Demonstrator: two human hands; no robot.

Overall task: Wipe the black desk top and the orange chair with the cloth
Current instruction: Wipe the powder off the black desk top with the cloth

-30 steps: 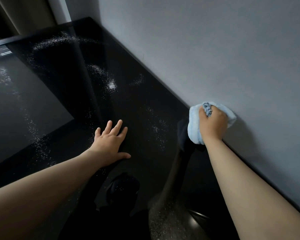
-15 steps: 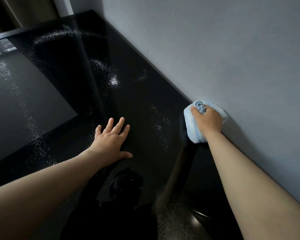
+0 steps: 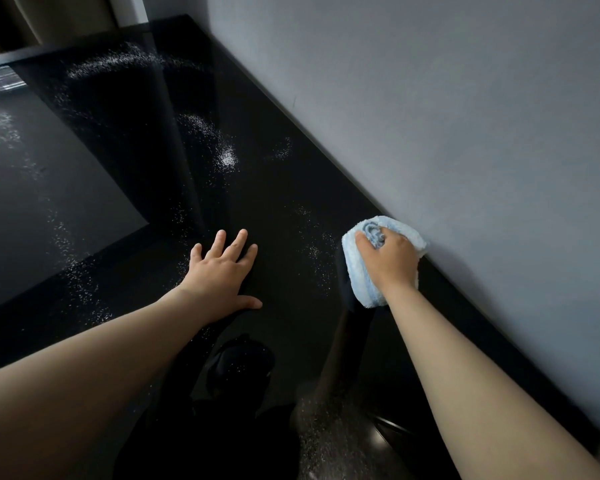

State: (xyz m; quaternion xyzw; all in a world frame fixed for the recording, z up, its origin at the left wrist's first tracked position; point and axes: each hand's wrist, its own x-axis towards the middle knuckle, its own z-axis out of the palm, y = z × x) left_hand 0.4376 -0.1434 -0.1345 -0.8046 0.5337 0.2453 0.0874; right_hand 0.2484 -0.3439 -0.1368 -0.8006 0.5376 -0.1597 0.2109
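Nearest the camera, both bare forearms reach out over the glossy black desk top [image 3: 291, 188]. The left hand [image 3: 222, 271] lies flat on the surface with fingers spread and straight, holding nothing, most likely planted as a brace while the other arm works. Just beyond and to the right, the right hand [image 3: 388, 261] has its fingers curled tight around a bunched light blue cloth [image 3: 357, 275], pressing it down onto the desk where the surface meets the grey wall [image 3: 465, 133]. The bunching probably gives a thick pad for the stroke, with the cloth's far edge tucked against the wall to catch the seam. Between the hands and further back, white specks [image 3: 227, 157] lie scattered in arcs and one dense patch, so much of the top looks not yet wiped. The orange chair is not in view. Compared with a second ago, the cloth has slid a little along the wall edge toward the person and the nearest specks, while the left hand has stayed put.
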